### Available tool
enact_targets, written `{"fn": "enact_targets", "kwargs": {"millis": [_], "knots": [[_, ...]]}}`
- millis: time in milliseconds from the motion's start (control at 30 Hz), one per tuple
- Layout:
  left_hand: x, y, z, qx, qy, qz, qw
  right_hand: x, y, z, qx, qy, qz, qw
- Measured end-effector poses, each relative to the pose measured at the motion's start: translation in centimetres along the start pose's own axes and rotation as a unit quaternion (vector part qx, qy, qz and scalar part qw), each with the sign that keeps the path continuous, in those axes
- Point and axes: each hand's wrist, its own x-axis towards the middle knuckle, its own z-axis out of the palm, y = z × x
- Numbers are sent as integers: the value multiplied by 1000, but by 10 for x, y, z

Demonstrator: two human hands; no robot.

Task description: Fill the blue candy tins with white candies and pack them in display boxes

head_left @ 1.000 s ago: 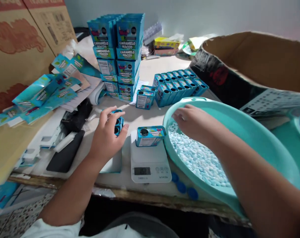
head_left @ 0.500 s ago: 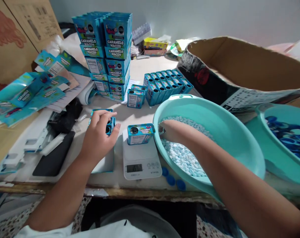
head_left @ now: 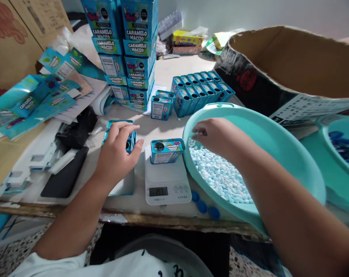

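Right hand (head_left: 213,132) is up out of the candies (head_left: 220,177); half a second ago its fingers were buried in them. Now curled above the pile, center-right of frame, at the left inner side of the teal basin (head_left: 278,146). Can't tell if it's holding any. Scale display (head_left: 158,191), lower center, went from about 152 to about 153, last digit unclear. Camera tilted down: box tower (head_left: 138,38) now cropped at upper left.
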Motion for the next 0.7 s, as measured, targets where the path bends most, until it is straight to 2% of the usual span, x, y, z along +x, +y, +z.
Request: {"fn": "enact_targets", "kwargs": {"millis": [100,300,567,700], "knots": [[0,-1,1,-1,-6,-1,1000,-3,-1,3,11,8,-9,1000],[0,0,1,-1,-7,5,1000,-3,2,6,40,60,-19,997],[-1,2,-1,-3,8,34,999,1,5,7,29,35,-13,999],[-1,1,-1,-2,4,34,999,2,7,7,35,59,-38,997]]}}
